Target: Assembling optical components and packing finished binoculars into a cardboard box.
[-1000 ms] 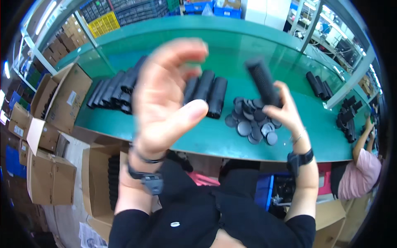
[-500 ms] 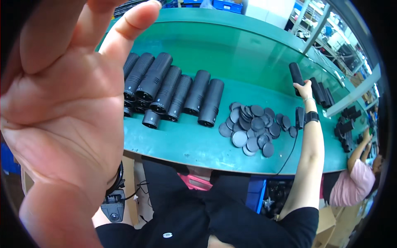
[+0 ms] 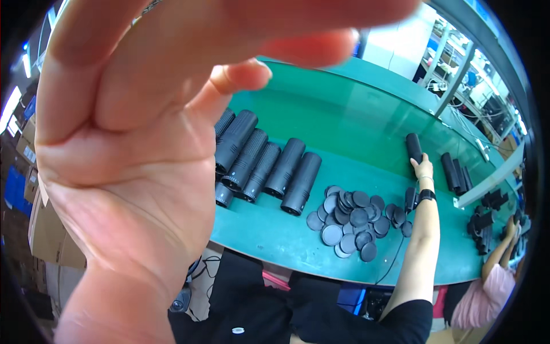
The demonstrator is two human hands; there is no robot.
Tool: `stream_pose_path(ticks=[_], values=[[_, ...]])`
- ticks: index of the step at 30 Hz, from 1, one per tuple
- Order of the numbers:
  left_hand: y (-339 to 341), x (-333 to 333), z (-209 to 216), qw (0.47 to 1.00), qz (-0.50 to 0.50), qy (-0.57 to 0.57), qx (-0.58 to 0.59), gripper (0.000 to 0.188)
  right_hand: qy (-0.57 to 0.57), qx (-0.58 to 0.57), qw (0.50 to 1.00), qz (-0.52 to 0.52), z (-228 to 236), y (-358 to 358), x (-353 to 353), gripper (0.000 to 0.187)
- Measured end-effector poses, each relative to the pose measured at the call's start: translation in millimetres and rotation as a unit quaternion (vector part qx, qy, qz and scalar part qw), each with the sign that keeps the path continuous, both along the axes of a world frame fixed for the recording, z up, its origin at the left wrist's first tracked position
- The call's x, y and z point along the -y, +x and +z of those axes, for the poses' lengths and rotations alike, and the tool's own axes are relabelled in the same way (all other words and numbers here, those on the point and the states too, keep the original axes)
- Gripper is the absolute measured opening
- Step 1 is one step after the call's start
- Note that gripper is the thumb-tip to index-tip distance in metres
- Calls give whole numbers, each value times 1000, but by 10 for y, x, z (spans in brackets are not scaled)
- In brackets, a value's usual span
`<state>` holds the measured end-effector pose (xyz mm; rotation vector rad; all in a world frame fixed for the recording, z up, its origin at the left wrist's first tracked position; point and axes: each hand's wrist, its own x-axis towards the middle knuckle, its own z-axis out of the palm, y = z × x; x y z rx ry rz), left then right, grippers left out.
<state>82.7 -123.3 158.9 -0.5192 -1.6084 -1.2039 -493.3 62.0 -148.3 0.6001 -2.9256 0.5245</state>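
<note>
My left hand is raised very near the camera, palm showing and fingers apart, with nothing in it; it covers much of the left side. Out at the right of the green table, my right hand grips the lower end of a black cylindrical tube. Whether that tube rests on the table is hard to tell. Partly behind my left hand lies a stack of several ribbed black tubes. Between the stack and my right forearm is a loose pile of flat black discs.
Several more black tubes lie beyond my right hand. A small black device with a cable sits at my right wrist strap. Farther right, a co-worker in a pink top handles black parts. A metal frame rises at the right edge.
The view has tilted, so the table and its things sit lower in the picture. My left hand's fingers now reach farther across the top. My right hand still holds the tube.
</note>
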Motion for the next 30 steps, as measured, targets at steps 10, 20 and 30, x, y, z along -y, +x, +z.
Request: stream_pose_path(ticks=[10,20,30], values=[[136,-242,-32,996,-36,77,-26,88,-22,-201,968,148,715,1026,176,65],[825,62,-465,970,204,103,79,33,-147,-3,892,427,1637,3026,-187,31],[747,670,-1113,887,316,-116,317,20,125,289,735,601,1255,4243,-330,46]])
